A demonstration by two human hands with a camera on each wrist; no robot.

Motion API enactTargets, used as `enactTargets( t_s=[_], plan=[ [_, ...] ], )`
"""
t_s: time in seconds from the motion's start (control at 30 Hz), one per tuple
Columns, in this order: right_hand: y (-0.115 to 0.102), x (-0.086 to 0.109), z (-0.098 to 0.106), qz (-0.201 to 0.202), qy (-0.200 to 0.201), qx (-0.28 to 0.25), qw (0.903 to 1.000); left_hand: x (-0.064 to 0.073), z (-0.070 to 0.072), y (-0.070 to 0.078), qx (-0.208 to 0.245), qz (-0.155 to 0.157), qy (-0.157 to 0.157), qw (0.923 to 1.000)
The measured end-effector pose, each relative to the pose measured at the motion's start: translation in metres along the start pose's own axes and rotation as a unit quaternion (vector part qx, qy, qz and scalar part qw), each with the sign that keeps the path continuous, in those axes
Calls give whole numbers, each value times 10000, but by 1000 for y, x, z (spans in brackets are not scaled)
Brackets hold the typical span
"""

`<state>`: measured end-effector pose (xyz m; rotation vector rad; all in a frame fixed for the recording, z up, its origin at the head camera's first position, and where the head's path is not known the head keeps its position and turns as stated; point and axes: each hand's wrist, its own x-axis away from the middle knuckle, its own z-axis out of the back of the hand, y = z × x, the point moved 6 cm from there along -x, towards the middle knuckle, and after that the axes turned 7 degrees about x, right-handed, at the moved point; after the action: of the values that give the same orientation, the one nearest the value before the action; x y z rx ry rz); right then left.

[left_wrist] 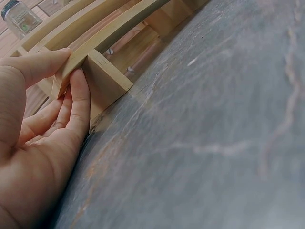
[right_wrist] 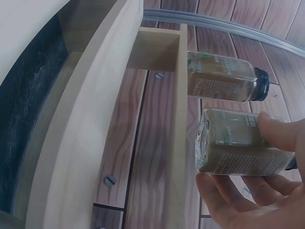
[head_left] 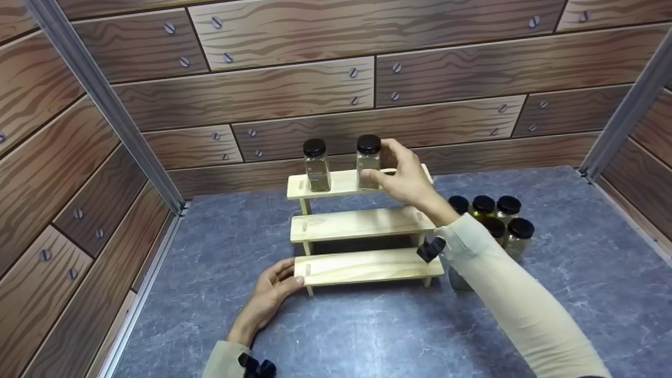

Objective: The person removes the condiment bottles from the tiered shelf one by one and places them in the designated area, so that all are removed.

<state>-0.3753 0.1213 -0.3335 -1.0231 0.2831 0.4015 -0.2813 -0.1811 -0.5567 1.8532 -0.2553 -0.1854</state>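
Note:
A three-tier wooden spice rack (head_left: pixel 362 224) stands on the grey marbled table. My left hand (head_left: pixel 270 294) pinches the left end of its lowest tier, thumb on top and fingers beneath, as the left wrist view shows. At the top tier, my right hand (head_left: pixel 407 181) grips a black-capped square glass spice jar (head_left: pixel 367 157) between thumb and fingers. In the right wrist view this held jar (right_wrist: pixel 233 143) has its base slightly apart from the tier's edge (right_wrist: pixel 180 143). A second spice jar (head_left: pixel 317 173) stands upright at the top tier's left; its contents look brownish green.
Several more black-capped jars (head_left: pixel 518 239) are grouped on the table (head_left: pixel 577 294) right of the rack, partly hidden by my right sleeve (head_left: pixel 504 283). Wood-patterned panels (head_left: pixel 304 84) form the back and side walls, with metal posts (head_left: pixel 121 121) at the corners.

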Motion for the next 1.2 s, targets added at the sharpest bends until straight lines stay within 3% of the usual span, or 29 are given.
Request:
enactTargets(
  t_s=[0.47,0.97,1.2],
  plan=[
    [-8,19,29,256,-145,-18,9996,-3,-1,3,67,-60,-50,9999],
    [-12,55,54,164,-361,-110,9992,1,-1,0,125,4,-61,9999],
    [-8,70,69,91,-273,202,9994,1,-2,0,62,-42,-67,9999]
  ],
)
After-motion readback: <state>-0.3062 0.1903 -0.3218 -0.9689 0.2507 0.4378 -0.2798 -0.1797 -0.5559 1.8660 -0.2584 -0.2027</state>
